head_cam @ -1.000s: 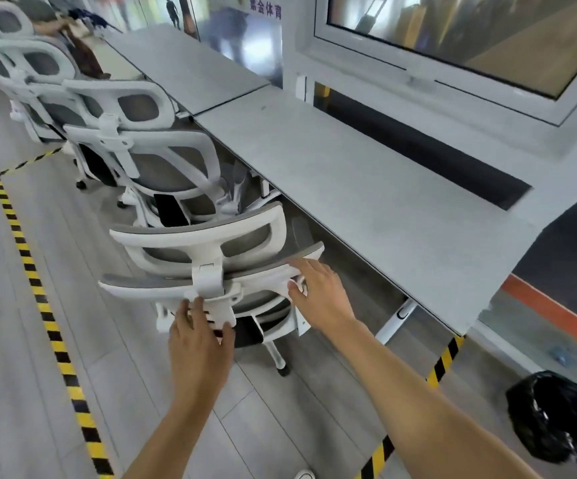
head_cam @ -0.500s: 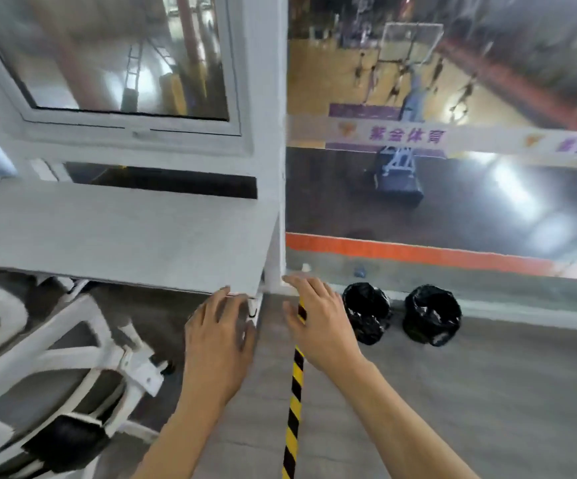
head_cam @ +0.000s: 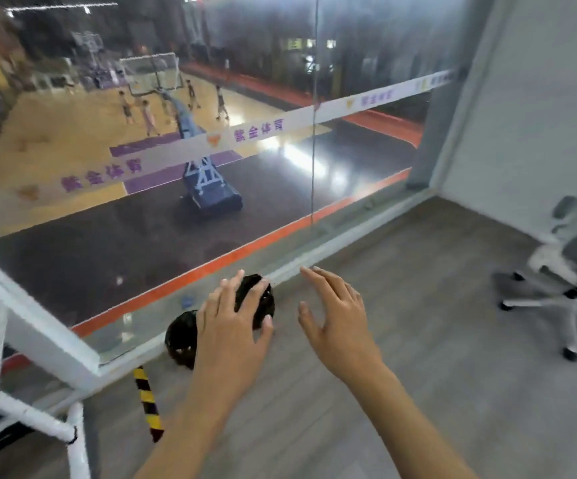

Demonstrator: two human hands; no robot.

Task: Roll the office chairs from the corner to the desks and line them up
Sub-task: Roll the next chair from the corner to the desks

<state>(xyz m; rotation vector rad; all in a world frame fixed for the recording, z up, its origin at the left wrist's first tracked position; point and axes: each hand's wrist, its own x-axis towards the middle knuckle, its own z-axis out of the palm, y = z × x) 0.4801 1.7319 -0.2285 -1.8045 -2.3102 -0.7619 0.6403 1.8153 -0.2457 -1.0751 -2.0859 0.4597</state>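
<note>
A white office chair [head_cam: 572, 267] with a grey mesh back and a star base on castors stands at the far right by the wall, partly cut off by the frame edge. My left hand [head_cam: 232, 326] and my right hand [head_cam: 335, 319] hover in mid-air in front of me, fingers spread, holding nothing. Both hands are well to the left of that chair and touch nothing. A white desk leg [head_cam: 73, 440] shows at the bottom left; the desk top is out of view.
A glass wall [head_cam: 211, 167] with a white sill runs across in front, overlooking a basketball court. Two black bags [head_cam: 183, 337] lie on the floor against the sill. A yellow-black tape strip [head_cam: 147, 402] marks the grey floor. A white wall [head_cam: 539, 98] closes the right side.
My hands let go of the chair back at the desk and now hang free. My view swung right, from the row of chairs to the glass wall and the corner chair.
</note>
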